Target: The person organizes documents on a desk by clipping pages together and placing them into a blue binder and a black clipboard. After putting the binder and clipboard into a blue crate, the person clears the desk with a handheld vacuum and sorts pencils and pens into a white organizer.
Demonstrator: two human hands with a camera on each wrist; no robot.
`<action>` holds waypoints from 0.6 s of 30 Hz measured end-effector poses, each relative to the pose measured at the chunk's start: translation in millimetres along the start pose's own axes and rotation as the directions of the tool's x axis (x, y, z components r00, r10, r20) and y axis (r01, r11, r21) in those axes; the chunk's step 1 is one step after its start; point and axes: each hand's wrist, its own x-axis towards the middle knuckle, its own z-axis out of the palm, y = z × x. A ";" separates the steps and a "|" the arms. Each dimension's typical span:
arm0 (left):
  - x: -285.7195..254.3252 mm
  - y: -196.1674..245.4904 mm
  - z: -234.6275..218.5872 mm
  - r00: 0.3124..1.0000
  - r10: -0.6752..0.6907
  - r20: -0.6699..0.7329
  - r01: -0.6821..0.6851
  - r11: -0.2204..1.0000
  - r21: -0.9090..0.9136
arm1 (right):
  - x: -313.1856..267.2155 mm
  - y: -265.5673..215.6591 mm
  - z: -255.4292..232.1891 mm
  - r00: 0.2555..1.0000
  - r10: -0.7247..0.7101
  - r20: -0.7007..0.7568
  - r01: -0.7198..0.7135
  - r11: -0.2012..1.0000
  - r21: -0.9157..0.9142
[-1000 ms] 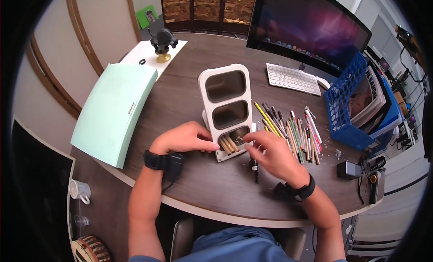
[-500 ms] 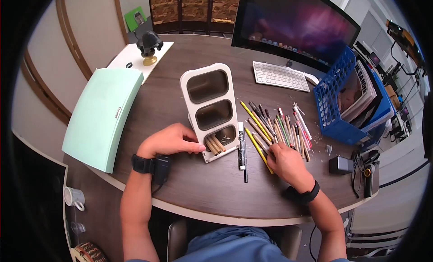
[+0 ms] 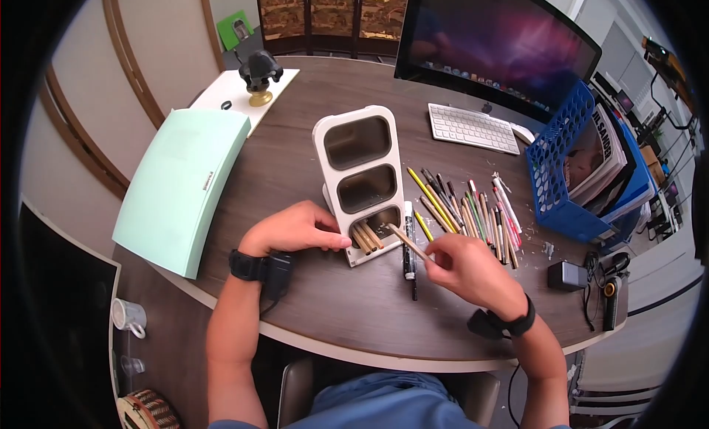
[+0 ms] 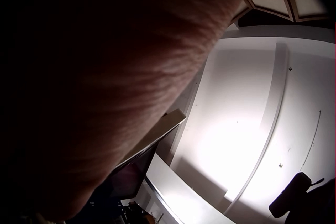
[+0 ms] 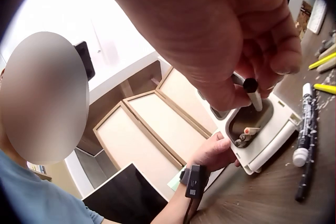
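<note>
A white organizer (image 3: 331, 176) with three dark compartments leans back on the desk. My left hand (image 3: 295, 228) grips its lower left edge, the thumb along the front and the fingers mostly hidden behind. Several wood-coloured pencils (image 3: 366, 239) lie in the lowest compartment. Between thumb and fingers, my right hand (image 3: 476, 270) pinches another wood-coloured pencil (image 3: 408, 242), its far end at the right rim of that compartment. The right wrist view shows this pencil's dark end (image 5: 250, 85) under the fingers. In the left wrist view, skin covers much of the picture.
A black-and-white marker (image 3: 408, 259) and a thin black pen (image 3: 415, 287) lie right of the organizer. Beyond them spreads a pile of pencils and pens (image 3: 465, 215). Around stand a mint-green box (image 3: 173, 192), keyboard (image 3: 473, 130), monitor (image 3: 502, 45), blue file rack (image 3: 554, 185) and black adapter (image 3: 567, 276).
My right hand went from the organizer to the pencil pile, then came back left with a pencil. My left hand stays on the organizer. The head view shifted slightly.
</note>
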 end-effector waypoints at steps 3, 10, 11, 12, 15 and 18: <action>-0.8 0.4 0.5 1.000 0.007 0.001 -0.007 0.999 -0.036 | 28.7 -5.2 19.2 0.998 -0.050 0.031 0.052 0.996 -0.066; -1.9 1.0 -2.0 1.000 0.004 0.010 -0.004 1.000 -0.003 | 45.4 -2.6 41.9 0.978 -0.197 -0.072 0.198 0.980 -0.002; -1.0 0.8 -1.8 1.000 0.009 0.020 -0.009 1.000 0.002 | 45.4 -1.3 42.1 0.972 -0.229 -0.059 0.230 0.973 0.023; -0.3 0.7 -1.3 1.000 0.011 0.022 -0.011 1.000 -0.001 | 44.8 0.2 41.5 0.965 -0.259 -0.049 0.261 0.964 0.048; -0.4 1.1 -2.1 1.000 -0.004 0.015 0.003 1.000 0.012 | 42.5 5.7 28.9 0.963 -0.250 -0.098 0.257 0.964 0.063; -0.7 1.2 -2.1 1.000 0.003 0.014 -0.003 0.999 0.040 | 36.7 32.9 1.8 0.964 -0.102 -0.247 0.128 0.987 0.092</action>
